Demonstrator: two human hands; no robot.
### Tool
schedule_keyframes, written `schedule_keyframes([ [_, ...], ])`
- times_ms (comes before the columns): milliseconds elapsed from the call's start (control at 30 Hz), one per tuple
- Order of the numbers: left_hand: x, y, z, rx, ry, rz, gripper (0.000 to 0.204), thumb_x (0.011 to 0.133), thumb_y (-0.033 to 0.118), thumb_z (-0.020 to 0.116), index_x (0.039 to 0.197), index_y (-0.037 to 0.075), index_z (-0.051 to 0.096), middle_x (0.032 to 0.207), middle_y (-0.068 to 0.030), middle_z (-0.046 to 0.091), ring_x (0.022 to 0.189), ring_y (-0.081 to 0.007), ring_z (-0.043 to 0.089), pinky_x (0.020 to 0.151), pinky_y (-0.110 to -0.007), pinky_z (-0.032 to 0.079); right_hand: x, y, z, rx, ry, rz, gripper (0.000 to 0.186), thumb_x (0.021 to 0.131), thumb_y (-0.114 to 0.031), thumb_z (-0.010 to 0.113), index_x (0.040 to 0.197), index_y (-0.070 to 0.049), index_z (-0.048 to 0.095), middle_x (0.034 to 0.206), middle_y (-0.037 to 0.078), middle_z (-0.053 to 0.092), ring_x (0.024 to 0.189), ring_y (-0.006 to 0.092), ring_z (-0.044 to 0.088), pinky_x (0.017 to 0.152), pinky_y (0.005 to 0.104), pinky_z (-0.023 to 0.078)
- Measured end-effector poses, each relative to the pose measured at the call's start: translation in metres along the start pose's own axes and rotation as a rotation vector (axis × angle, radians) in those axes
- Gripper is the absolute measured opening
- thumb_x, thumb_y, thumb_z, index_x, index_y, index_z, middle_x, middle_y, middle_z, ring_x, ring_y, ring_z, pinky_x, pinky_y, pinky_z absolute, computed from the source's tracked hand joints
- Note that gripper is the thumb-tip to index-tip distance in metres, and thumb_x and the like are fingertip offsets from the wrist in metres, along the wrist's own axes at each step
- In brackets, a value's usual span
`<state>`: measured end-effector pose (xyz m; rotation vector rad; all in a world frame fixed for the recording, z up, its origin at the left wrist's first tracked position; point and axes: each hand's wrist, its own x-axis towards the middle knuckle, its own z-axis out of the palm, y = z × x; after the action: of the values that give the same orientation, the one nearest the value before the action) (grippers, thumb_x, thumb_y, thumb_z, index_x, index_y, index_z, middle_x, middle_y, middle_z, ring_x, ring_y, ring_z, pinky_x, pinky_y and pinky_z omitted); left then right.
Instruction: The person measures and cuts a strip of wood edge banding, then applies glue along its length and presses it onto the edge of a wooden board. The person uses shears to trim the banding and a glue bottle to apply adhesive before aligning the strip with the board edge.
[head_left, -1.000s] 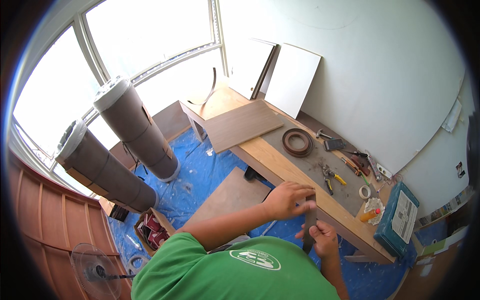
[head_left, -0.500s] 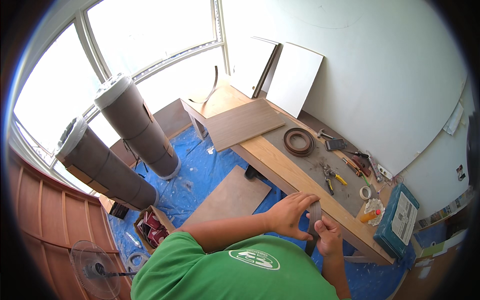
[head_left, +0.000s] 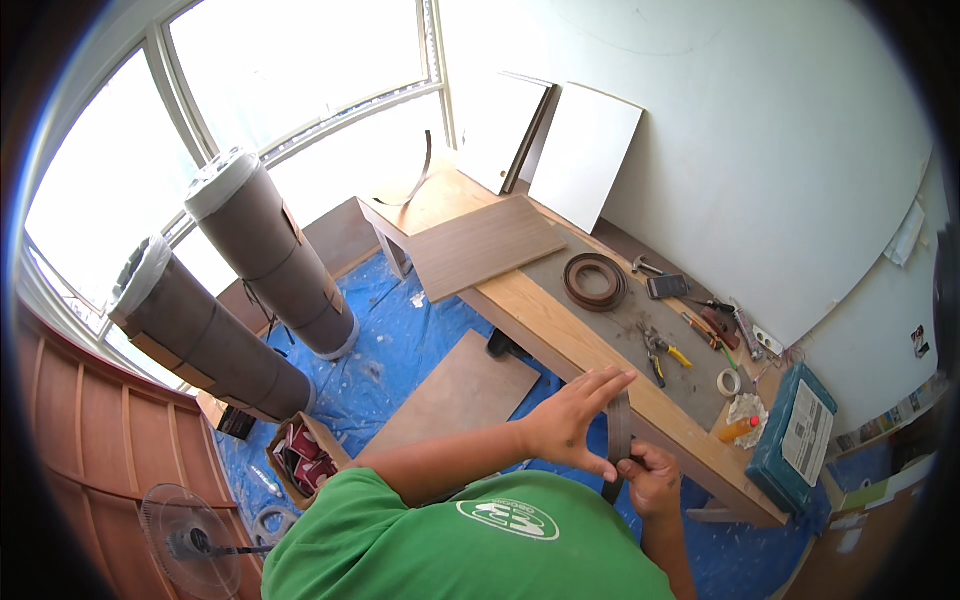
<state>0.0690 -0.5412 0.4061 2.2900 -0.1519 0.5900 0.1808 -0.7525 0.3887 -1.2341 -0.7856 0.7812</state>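
Observation:
A curved brown strip of wood-look edge banding (head_left: 619,425) stands in front of my chest, beside the workbench's near edge. My right hand (head_left: 655,482) pinches its lower part between thumb and fingers. Around the strip's left side, my left hand (head_left: 565,420) is open in a wide C, fingers stretched and thumb apart. Whether its thumb touches the strip I cannot tell. A coil of brown edge banding (head_left: 594,282) lies on the workbench (head_left: 555,335), to the right of a wood-grain board (head_left: 485,248).
On the bench's right lie pliers (head_left: 652,355), a hammer (head_left: 648,266), a phone (head_left: 667,287), a tape roll (head_left: 729,382), an orange bottle (head_left: 738,430) and a teal case (head_left: 792,440). Two wrapped cylinders (head_left: 270,250) stand left on blue sheeting (head_left: 385,320). A fan (head_left: 195,540) is at lower left.
My left hand has opened wider, its fingers lifting and spreading around the strip. The strip and my right hand have shifted slightly left, the right hand also a little lower.

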Motion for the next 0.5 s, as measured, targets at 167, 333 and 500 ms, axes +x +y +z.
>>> schedule_keyframes([
  [167, 0.002, 0.012, 0.006, 0.016, 0.108, 0.103, 0.137, 0.058, 0.072, 0.089, 0.159, 0.001, 0.029, 0.162, -0.0276, 0.032, 0.152, -0.0504, 0.028, 0.124, -0.059, 0.026, 0.003, -0.012, 0.003, 0.225, -0.01, 0.05, 0.017, 0.089, -0.002, 0.078, 0.103, 0.006, 0.072, 0.092, 0.007, 0.07, 0.083, 0.015, 0.063, 0.077, 0.0281, 0.05],
  [333, 0.004, 0.019, 0.002, 0.068, 0.114, 0.106, 0.132, 0.057, 0.065, 0.094, 0.156, 0.001, 0.033, 0.161, -0.0269, 0.034, 0.154, -0.0502, 0.024, 0.124, -0.061, 0.022, 0.008, -0.014, 0.008, 0.259, 0.047, -0.135, 0.025, 0.085, -0.002, 0.083, 0.106, 0.007, 0.072, 0.101, 0.01, 0.071, 0.089, 0.0165, 0.067, 0.08, 0.0281, 0.053],
  [500, 0.004, 0.029, 0.004, -0.052, 0.047, -0.024, 0.115, 0.064, 0.048, 0.096, 0.152, 0.002, 0.038, 0.155, -0.0251, 0.042, 0.148, -0.045, 0.038, 0.12, -0.054, 0.034, 0.009, -0.011, 0.005, 0.323, 0.036, -0.112, 0.037, 0.086, -0.005, 0.084, 0.119, 0.006, 0.069, 0.105, 0.008, 0.07, 0.092, 0.0154, 0.067, 0.083, 0.0274, 0.052],
])
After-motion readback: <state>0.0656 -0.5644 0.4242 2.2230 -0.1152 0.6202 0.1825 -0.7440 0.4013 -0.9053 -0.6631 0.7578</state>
